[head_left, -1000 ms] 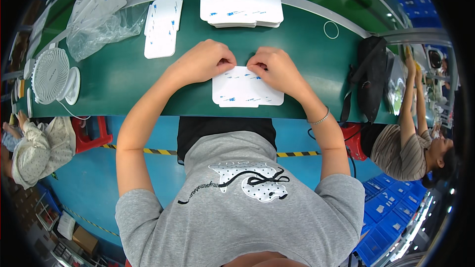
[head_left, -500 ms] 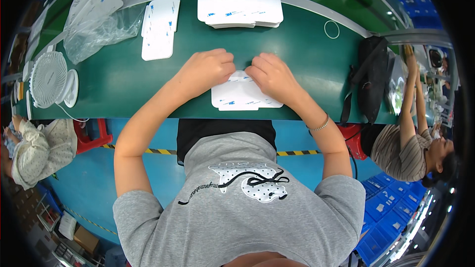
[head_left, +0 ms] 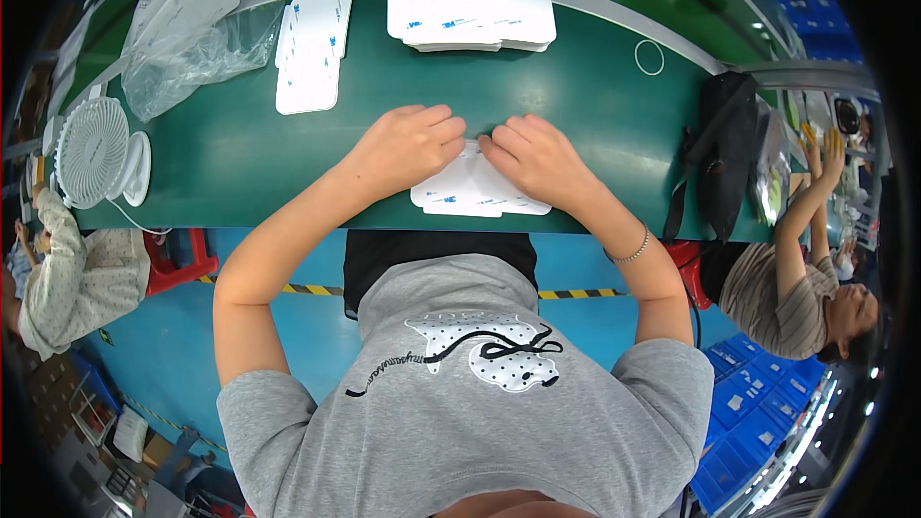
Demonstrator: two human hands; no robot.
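A flat white sheet with small blue print and stepped edges (head_left: 470,190) lies by the near edge of the green table. Over its far left corner my left hand (head_left: 414,142) is closed, its fingers curled and touching the sheet. My right hand (head_left: 533,152) is curled the same way over the far right part, a short gap from the left. Both sets of fingertips are turned down and hidden, so what they pinch does not show. Farther back is a thick stack of like white sheets (head_left: 470,11). A smaller pile of them (head_left: 309,62) lies to its left.
At the left stand a white fan (head_left: 93,152) and a clear plastic bag (head_left: 206,53) with white contents. A thin pale ring (head_left: 649,58) lies at the back right. Beyond it a black bag (head_left: 721,153) hangs over the table's right part. Co-workers sit on both sides.
Both hands have shifted slightly toward me and stay curled at the sheet's far edge. The right-hand co-worker's arms have moved.
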